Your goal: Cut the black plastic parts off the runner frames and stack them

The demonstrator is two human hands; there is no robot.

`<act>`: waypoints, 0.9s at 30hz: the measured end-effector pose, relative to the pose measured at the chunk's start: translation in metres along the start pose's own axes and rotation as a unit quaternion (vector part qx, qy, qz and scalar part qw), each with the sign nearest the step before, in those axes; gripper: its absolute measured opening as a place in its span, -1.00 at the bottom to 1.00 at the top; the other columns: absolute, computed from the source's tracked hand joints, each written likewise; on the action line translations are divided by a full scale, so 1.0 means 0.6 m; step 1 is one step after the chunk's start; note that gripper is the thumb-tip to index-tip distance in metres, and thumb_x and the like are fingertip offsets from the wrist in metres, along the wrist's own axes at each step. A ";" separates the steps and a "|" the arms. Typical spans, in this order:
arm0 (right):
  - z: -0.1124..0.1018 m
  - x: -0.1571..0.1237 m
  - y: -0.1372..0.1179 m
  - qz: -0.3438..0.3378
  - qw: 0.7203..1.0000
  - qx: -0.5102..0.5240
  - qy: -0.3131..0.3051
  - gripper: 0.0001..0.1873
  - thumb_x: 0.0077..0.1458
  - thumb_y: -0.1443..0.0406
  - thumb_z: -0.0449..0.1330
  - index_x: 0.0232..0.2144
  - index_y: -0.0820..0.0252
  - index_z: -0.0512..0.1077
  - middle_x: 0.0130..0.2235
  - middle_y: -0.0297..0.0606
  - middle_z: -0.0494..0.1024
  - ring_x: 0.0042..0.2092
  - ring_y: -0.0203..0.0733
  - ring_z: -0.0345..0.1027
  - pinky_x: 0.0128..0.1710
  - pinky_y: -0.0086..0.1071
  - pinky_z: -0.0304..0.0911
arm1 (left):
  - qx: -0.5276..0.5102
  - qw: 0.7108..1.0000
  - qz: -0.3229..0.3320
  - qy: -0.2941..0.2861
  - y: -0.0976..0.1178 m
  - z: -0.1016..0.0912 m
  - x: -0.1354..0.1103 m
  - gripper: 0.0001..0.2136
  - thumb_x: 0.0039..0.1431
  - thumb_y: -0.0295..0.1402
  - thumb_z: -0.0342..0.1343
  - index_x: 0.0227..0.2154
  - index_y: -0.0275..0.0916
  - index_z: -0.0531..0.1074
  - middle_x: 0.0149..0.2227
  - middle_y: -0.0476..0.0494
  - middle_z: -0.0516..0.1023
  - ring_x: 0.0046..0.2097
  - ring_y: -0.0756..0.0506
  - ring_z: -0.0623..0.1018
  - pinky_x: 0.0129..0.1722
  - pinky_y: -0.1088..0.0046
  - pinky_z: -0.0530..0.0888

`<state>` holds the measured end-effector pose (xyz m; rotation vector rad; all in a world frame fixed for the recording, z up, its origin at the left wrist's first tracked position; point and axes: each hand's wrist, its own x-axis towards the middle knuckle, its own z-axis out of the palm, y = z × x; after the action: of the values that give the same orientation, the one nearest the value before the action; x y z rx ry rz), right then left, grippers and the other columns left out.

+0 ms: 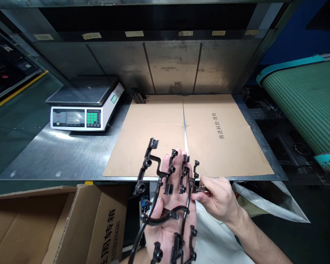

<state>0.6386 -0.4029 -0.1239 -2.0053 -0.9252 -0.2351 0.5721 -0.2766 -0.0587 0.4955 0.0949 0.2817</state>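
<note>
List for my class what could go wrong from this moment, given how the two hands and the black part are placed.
The black branched part rests across the open palm of the left hand, so it could tip or slide off. The right hand pinches a small object, too unclear to name, close to the left hand; if sharp, it might nick it.

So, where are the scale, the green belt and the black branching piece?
Scale (82,93): head view, its weighing pan.
Green belt (313,106): head view, its upper surface.
Black branching piece (157,221): head view, its curved rod.
</note>
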 end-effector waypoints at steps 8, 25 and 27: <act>-0.003 0.001 -0.002 -0.003 1.000 -0.001 -0.001 -0.43 0.44 -0.07 -0.03 -0.55 0.09 0.12 -0.61 -0.47 0.15 -0.59 -0.36 -0.05 -0.55 -0.36 -0.14 | -0.030 0.999 0.026 -0.018 -0.008 -0.006 0.005 -0.50 0.38 -0.22 -0.16 0.32 0.03 0.35 0.34 0.05 0.41 0.43 -0.09 0.26 0.38 0.39 0.27; -0.002 -0.017 0.005 0.202 0.934 0.295 0.013 -0.38 0.28 -0.10 0.22 -0.61 0.13 0.15 -0.59 -0.51 0.04 -0.56 -0.39 -0.11 -0.57 -0.40 -0.13 | -0.019 0.990 0.056 0.127 -0.003 -0.005 0.028 -0.52 0.30 -0.22 -0.04 0.24 0.02 0.46 0.35 0.00 0.40 0.47 -0.17 0.19 0.41 0.22 0.27; -0.007 -0.019 0.012 0.324 0.867 0.379 0.015 -0.44 0.30 -0.03 0.22 -0.61 0.14 0.24 -0.61 -0.53 0.02 -0.60 -0.40 -0.16 -0.62 -0.41 -0.18 | -0.018 0.991 0.056 0.121 0.000 -0.007 0.032 -0.52 0.32 -0.23 -0.07 0.24 0.00 0.46 0.36 -0.04 0.40 0.43 -0.17 0.26 0.36 0.27 0.35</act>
<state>0.6364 -0.4142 -0.1315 -1.4383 -0.2004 0.4205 0.5898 -0.2694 -0.0629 0.4290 0.2990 0.4526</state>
